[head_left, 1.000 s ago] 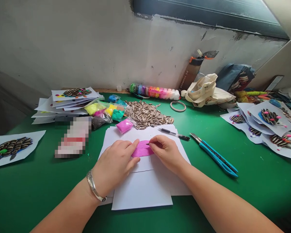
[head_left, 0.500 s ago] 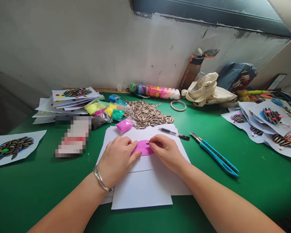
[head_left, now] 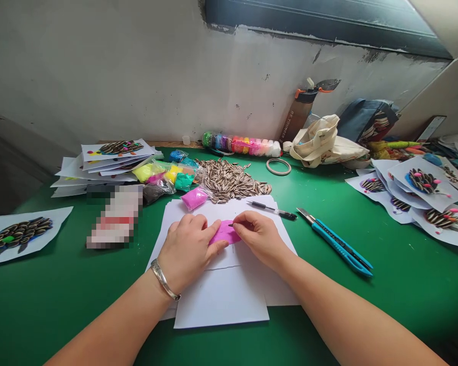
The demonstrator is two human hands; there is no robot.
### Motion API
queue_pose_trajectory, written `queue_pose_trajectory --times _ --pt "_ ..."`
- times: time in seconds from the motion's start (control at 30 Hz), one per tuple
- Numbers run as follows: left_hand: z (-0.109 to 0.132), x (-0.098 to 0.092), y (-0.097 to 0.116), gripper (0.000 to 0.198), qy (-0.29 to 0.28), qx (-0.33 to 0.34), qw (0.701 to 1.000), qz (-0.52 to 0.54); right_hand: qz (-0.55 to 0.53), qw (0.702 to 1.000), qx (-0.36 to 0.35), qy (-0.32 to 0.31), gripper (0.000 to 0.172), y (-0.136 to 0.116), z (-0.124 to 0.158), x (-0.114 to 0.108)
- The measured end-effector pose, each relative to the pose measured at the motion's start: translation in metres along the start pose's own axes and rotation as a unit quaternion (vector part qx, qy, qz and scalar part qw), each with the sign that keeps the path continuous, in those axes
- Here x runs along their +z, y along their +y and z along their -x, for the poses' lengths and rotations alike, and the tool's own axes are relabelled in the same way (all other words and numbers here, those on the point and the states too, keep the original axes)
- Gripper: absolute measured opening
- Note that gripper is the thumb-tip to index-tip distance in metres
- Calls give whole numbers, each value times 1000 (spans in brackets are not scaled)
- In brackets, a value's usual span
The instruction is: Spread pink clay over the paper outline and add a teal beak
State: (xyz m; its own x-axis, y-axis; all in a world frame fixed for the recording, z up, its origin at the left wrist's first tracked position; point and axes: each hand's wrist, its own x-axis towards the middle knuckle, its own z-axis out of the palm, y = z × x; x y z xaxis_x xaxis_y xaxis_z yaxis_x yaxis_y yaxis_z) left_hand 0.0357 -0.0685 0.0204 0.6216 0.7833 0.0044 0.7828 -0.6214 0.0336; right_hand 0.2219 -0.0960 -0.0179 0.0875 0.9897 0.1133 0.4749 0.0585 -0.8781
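Observation:
A flat purple-pink oval of modelling clay (head_left: 224,234) lies on white paper (head_left: 221,297), with short pen strokes drawn below it. My left hand (head_left: 191,246), wearing a silver bracelet, rests at the oval's left side. Its thumb and forefinger are apart, touching the clay's edge; the other fingers are partly hidden. Over the right part of the clay, my right hand (head_left: 261,236) pinches a small dark sunflower seed (head_left: 231,224) between thumb and forefinger, its tip at the clay. Behind the paper lies a heap of striped sunflower seeds (head_left: 232,180).
Right of the paper are a black pen (head_left: 270,209) and a blue utility knife (head_left: 339,244). Bagged clay (head_left: 194,197) and a tape roll (head_left: 278,166) lie behind. Stacks of seed pictures stand left (head_left: 110,162) and right (head_left: 423,188). A bottle (head_left: 299,114) leans near a cloth bag (head_left: 324,142).
My left hand has shifted slightly right over the clay, its thumb and forefinger reaching further across. My right hand keeps its pinch, with the seed slightly further left. The whole view has shifted a little.

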Motion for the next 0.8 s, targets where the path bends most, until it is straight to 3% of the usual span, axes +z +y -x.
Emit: queue_pose_trajectory --times 0.53,0.7,0.8 --pt "-3 3 7 45 11 -5 1000 -11 -51 998 20 -3 10 -1 0 -3" --pt "0 6 6 53 41 -14 999 9 -78 996 25 28 9 0 -4 -8" --pt "0 8 4 46 51 -11 998 31 -57 997 13 43 9 4 -7 -10"
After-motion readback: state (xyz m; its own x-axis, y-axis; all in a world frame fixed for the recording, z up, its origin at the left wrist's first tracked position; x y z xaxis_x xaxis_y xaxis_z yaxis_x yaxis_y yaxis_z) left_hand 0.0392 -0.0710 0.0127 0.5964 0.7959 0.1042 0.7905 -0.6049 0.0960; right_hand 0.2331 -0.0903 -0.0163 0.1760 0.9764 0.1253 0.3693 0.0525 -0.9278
